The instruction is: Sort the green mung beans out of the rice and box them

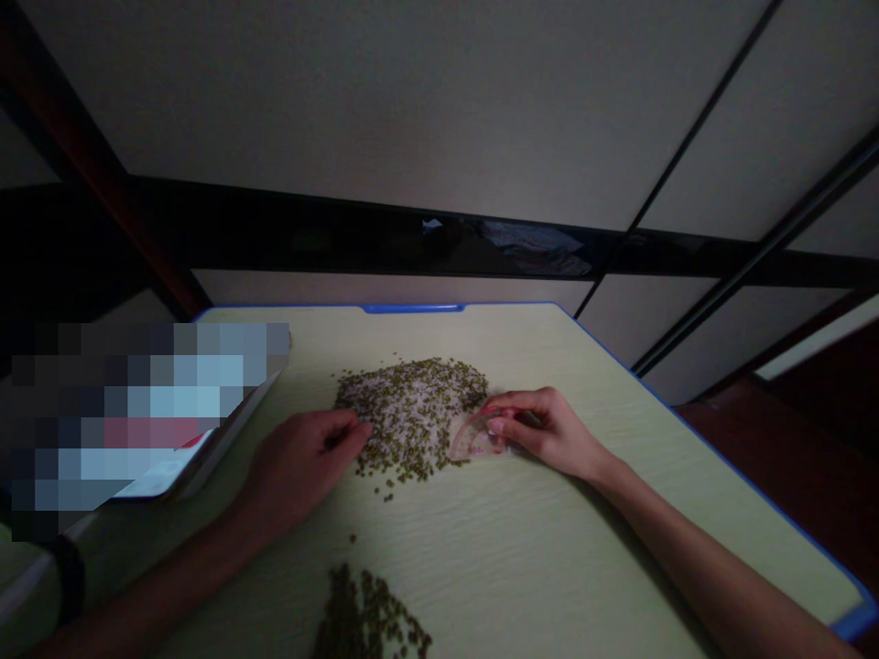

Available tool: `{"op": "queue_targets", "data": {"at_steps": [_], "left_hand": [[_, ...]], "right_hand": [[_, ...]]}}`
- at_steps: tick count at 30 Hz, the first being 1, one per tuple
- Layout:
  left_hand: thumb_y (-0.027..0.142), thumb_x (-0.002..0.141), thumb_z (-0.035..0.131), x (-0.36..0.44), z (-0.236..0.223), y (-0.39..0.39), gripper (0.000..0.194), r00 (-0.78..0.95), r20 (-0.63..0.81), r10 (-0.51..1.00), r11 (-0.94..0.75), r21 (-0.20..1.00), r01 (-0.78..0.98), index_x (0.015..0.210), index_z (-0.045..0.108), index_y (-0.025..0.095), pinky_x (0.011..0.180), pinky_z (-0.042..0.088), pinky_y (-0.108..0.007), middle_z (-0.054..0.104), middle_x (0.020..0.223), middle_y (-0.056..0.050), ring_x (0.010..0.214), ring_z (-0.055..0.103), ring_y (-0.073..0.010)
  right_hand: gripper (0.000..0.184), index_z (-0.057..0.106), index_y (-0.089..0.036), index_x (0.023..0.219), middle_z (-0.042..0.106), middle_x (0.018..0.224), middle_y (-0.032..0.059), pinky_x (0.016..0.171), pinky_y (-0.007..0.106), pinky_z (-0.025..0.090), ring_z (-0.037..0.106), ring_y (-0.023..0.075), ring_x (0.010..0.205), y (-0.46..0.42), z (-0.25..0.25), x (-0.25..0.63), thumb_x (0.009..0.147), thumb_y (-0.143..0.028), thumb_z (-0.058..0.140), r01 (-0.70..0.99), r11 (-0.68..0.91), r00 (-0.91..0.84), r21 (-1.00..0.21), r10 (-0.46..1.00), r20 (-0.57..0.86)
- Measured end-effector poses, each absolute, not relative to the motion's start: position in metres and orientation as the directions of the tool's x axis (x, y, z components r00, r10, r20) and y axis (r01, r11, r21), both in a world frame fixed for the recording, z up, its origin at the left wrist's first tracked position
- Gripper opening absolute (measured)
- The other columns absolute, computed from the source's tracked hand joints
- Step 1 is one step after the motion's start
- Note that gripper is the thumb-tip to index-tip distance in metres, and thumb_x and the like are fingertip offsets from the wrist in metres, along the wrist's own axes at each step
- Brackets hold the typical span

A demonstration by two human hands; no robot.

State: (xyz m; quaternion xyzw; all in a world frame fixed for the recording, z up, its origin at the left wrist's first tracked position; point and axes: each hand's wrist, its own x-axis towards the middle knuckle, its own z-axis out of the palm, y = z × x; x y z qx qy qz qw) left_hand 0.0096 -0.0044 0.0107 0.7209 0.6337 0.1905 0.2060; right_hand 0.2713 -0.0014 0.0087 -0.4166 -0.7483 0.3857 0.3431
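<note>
A spread pile of green beans mixed with pale grains (pixel 412 403) lies on the light table. At its left edge is my left hand (pixel 298 462), thumb and finger pinched together; whatever may be between them is hidden. My right hand (pixel 553 430) grips a clear protractor (pixel 471 437) with reddish markings between thumb and fingers. The protractor's curved edge touches the right side of the pile. Closer to me lies a second heap of green beans (pixel 367 622), cut off by the bottom of the view. One loose bean (pixel 352 538) sits between the heaps.
The table (pixel 522 567) has a blue rim and a blue handle (pixel 414 308) at its far edge. A blurred-out, screen-like object (pixel 171 403) stands on the left. Behind the table rises a pale cabinet front (pixel 385 101) with a dark glossy band.
</note>
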Motion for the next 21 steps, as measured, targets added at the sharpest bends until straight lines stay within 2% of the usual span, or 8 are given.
{"op": "queue_targets", "data": {"at_steps": [5, 13, 21], "left_hand": [[0.047, 0.073, 0.036, 0.0092, 0.01, -0.0043, 0.036, 0.112, 0.006, 0.994, -0.099, 0.523, 0.847, 0.05, 0.042, 0.021, 0.051, 0.026, -0.026, 0.042, 0.046, 0.004, 0.05, 0.045, -0.0143], [0.047, 0.074, 0.035, 0.0089, 0.0104, -0.0053, 0.036, 0.113, 0.0, 0.994, -0.097, 0.517, 0.85, 0.049, 0.038, 0.022, 0.051, 0.026, -0.027, 0.041, 0.046, 0.004, 0.05, 0.045, -0.0142], [0.048, 0.074, 0.035, 0.0078, 0.0091, -0.0038, 0.036, 0.124, 0.007, 0.992, -0.11, 0.525, 0.844, 0.05, 0.04, 0.022, 0.051, 0.026, -0.027, 0.042, 0.046, 0.004, 0.05, 0.045, -0.0143]], "right_hand": [[0.022, 0.066, -0.012, 0.084, 0.06, 0.06, 0.003, 0.047, 0.022, 0.041, 0.052, 0.0102, 0.051, -0.0026, 0.0079, 0.2722, 0.079, -0.031, 0.057, 0.365, 0.329, -0.421, -0.871, 0.893, 0.161], [0.017, 0.064, -0.011, 0.078, 0.057, 0.057, 0.0013, 0.041, 0.019, 0.034, 0.048, 0.0079, 0.045, -0.0062, 0.012, 0.2697, 0.076, -0.026, 0.058, 0.397, 0.299, -0.414, -0.868, 0.902, 0.121], [0.024, 0.065, -0.009, 0.086, 0.059, 0.057, 0.0031, 0.045, 0.022, 0.033, 0.045, 0.01, 0.049, -0.0019, 0.0108, 0.2715, 0.078, -0.029, 0.055, 0.46, 0.324, -0.372, -0.827, 0.916, 0.151]]}}
